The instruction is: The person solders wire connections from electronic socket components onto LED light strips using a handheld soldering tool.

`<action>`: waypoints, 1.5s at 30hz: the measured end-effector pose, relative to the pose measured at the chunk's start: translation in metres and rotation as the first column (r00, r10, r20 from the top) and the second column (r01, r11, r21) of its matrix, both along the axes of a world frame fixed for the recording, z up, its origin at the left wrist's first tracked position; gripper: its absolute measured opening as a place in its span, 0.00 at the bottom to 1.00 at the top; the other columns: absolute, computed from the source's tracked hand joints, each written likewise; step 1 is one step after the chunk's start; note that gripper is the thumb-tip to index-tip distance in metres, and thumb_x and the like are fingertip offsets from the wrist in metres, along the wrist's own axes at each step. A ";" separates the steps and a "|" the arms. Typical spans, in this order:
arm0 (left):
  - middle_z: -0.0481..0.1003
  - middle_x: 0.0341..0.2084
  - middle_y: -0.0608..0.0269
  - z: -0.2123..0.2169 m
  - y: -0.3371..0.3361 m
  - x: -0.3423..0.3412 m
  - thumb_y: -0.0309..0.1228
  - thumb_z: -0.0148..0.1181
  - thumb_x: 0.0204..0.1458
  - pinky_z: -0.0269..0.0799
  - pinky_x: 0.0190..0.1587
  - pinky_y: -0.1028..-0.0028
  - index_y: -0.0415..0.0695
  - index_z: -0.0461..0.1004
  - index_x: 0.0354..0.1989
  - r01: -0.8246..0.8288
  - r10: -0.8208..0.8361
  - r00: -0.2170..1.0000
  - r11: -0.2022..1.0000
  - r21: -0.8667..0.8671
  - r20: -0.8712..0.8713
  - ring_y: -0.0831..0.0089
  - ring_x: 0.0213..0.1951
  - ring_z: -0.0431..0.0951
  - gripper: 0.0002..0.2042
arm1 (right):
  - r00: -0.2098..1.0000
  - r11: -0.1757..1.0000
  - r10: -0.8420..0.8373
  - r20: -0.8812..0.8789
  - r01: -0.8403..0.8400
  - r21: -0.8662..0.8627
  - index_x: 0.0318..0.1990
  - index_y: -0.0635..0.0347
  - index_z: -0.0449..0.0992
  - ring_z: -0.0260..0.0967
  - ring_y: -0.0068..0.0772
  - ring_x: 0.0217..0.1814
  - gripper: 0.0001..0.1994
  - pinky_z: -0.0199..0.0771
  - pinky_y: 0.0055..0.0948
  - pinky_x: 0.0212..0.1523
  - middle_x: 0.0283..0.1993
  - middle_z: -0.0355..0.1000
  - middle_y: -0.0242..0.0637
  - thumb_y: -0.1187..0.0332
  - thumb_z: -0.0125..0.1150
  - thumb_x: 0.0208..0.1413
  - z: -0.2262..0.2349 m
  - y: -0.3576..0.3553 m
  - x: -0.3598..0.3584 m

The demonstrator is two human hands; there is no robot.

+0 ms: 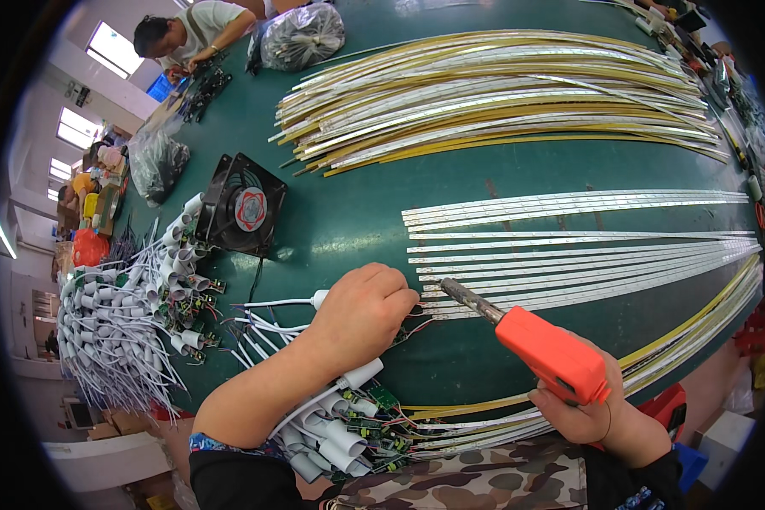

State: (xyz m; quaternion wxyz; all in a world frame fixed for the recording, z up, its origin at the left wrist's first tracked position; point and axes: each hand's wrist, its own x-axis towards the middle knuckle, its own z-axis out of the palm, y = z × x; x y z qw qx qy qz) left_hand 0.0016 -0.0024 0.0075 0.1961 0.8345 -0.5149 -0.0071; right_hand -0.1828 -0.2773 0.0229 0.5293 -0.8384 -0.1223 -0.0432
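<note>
Black fan [250,209] and white cable heap [115,327] left of soldering iron [551,353]

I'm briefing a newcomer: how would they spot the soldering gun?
On the green table, find the thin white strips right of centre. On their near side, the person's right hand holds the soldering gun. Unlike the flat, pale strips, it has a chunky red body and a dark metal barrel.
</note>
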 end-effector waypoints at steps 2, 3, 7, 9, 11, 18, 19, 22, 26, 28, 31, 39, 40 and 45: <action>0.75 0.32 0.61 0.000 0.000 0.001 0.19 0.66 0.39 0.76 0.41 0.62 0.41 0.79 0.34 0.002 -0.002 1.000 1.000 0.006 0.001 0.59 0.39 0.78 0.11 | 1.000 1.000 -0.003 0.001 0.003 -0.004 0.58 0.75 0.69 0.80 0.51 0.43 0.30 0.80 0.38 0.46 0.52 0.76 0.57 0.76 0.72 0.46 0.000 0.000 -0.001; 0.75 0.32 0.61 0.001 -0.001 0.001 0.19 0.66 0.39 0.76 0.41 0.62 0.41 0.79 0.34 0.003 -0.003 1.000 1.000 0.007 0.001 0.59 0.39 0.78 0.11 | 1.000 1.000 -0.004 0.000 0.004 -0.004 0.58 0.75 0.69 0.80 0.51 0.43 0.30 0.80 0.38 0.46 0.52 0.76 0.57 0.76 0.72 0.46 0.000 0.000 -0.001; 0.75 0.32 0.61 0.003 -0.002 0.001 0.20 0.66 0.40 0.76 0.41 0.62 0.41 0.79 0.34 0.010 -0.010 1.000 1.000 0.021 -0.003 0.59 0.38 0.78 0.10 | 1.000 1.000 -0.012 -0.004 0.012 0.010 0.58 0.75 0.69 0.80 0.51 0.43 0.30 0.80 0.38 0.46 0.51 0.76 0.56 0.76 0.71 0.46 0.000 0.000 -0.001; 0.75 0.32 0.61 0.003 -0.001 0.002 0.21 0.67 0.40 0.76 0.41 0.62 0.42 0.79 0.34 0.013 -0.013 1.000 1.000 0.025 -0.002 0.59 0.38 0.78 0.10 | 1.000 1.000 -0.012 -0.006 0.012 0.011 0.58 0.74 0.69 0.80 0.50 0.43 0.30 0.80 0.37 0.46 0.51 0.76 0.55 0.76 0.71 0.46 0.001 0.000 0.001; 0.76 0.32 0.61 0.003 0.001 0.003 0.21 0.67 0.41 0.76 0.40 0.62 0.42 0.79 0.34 0.005 -0.004 0.999 1.000 0.006 -0.033 0.59 0.38 0.78 0.10 | 1.000 1.000 0.010 -0.011 -0.010 0.028 0.58 0.74 0.69 0.80 0.49 0.42 0.29 0.80 0.36 0.45 0.50 0.77 0.54 0.76 0.71 0.46 0.002 -0.001 0.002; 0.75 0.32 0.62 0.000 0.002 0.003 0.21 0.67 0.41 0.76 0.38 0.62 0.42 0.80 0.34 -0.006 0.003 0.999 0.998 -0.062 -0.033 0.60 0.37 0.78 0.10 | 1.000 1.000 -0.007 -0.001 0.007 0.028 0.58 0.74 0.69 0.79 0.46 0.39 0.29 0.79 0.35 0.43 0.49 0.77 0.52 0.76 0.71 0.47 -0.002 -0.001 0.001; 0.75 0.31 0.62 0.000 0.003 0.004 0.21 0.67 0.40 0.75 0.37 0.62 0.42 0.80 0.35 0.010 -0.012 1.000 0.997 -0.072 -0.024 0.60 0.36 0.78 0.11 | 1.000 1.000 -0.007 0.000 0.007 0.026 0.58 0.74 0.69 0.79 0.46 0.39 0.29 0.79 0.35 0.42 0.49 0.77 0.52 0.76 0.71 0.47 -0.002 -0.001 0.002; 0.75 0.31 0.61 -0.002 0.004 0.005 0.21 0.66 0.40 0.75 0.37 0.61 0.42 0.80 0.35 0.039 -0.040 0.999 0.996 -0.085 -0.005 0.59 0.36 0.78 0.11 | 1.000 1.000 0.003 -0.006 -0.003 0.018 0.58 0.74 0.69 0.79 0.45 0.38 0.29 0.79 0.35 0.41 0.47 0.77 0.51 0.76 0.71 0.47 -0.002 0.001 0.004; 0.74 0.33 0.59 -0.001 0.003 0.006 0.24 0.61 0.42 0.74 0.45 0.61 0.41 0.79 0.38 0.082 -0.083 0.997 0.995 -0.051 -0.010 0.57 0.41 0.78 0.12 | 0.999 0.999 0.020 -0.043 -0.019 0.042 0.60 0.73 0.69 0.79 0.43 0.36 0.30 0.79 0.34 0.40 0.44 0.78 0.48 0.76 0.71 0.47 -0.004 0.001 0.006; 0.74 0.33 0.59 -0.001 0.003 0.006 0.24 0.60 0.42 0.74 0.46 0.61 0.40 0.79 0.38 0.085 -0.086 0.996 0.996 -0.036 -0.023 0.57 0.41 0.78 0.12 | 0.999 0.999 0.021 -0.044 -0.019 0.039 0.60 0.72 0.68 0.79 0.43 0.36 0.30 0.79 0.33 0.39 0.44 0.78 0.48 0.77 0.71 0.47 -0.004 0.002 0.007; 0.74 0.33 0.59 -0.002 0.003 0.007 0.22 0.62 0.43 0.74 0.43 0.60 0.41 0.79 0.38 0.091 -0.093 0.995 0.995 -0.039 -0.028 0.57 0.39 0.78 0.12 | 0.998 0.999 0.023 -0.050 -0.021 0.033 0.60 0.72 0.68 0.78 0.42 0.35 0.30 0.78 0.33 0.38 0.43 0.78 0.47 0.77 0.70 0.47 -0.002 0.003 0.008; 0.73 0.32 0.59 -0.003 0.001 0.007 0.20 0.63 0.42 0.75 0.38 0.60 0.40 0.78 0.35 0.103 -0.105 0.994 0.992 -0.078 -0.023 0.57 0.36 0.77 0.10 | 0.999 0.999 0.031 -0.020 -0.031 0.034 0.60 0.71 0.68 0.76 0.42 0.33 0.30 0.77 0.34 0.36 0.43 0.78 0.46 0.77 0.70 0.48 -0.005 0.006 0.011; 0.73 0.32 0.59 -0.004 0.001 0.007 0.20 0.63 0.41 0.75 0.38 0.60 0.39 0.78 0.35 0.106 -0.108 0.994 0.991 -0.085 -0.018 0.57 0.36 0.77 0.10 | 1.000 0.999 0.024 -0.001 -0.024 0.040 0.60 0.71 0.68 0.76 0.42 0.33 0.30 0.77 0.34 0.36 0.43 0.77 0.46 0.77 0.70 0.48 -0.007 0.007 0.011; 0.72 0.32 0.58 -0.006 0.001 0.008 0.20 0.63 0.41 0.75 0.39 0.60 0.39 0.78 0.35 0.119 -0.120 0.993 0.988 -0.096 0.001 0.56 0.37 0.78 0.10 | 0.999 0.999 0.025 0.025 -0.026 0.044 0.60 0.71 0.68 0.76 0.42 0.32 0.29 0.77 0.34 0.34 0.43 0.77 0.46 0.77 0.70 0.48 -0.006 0.009 0.013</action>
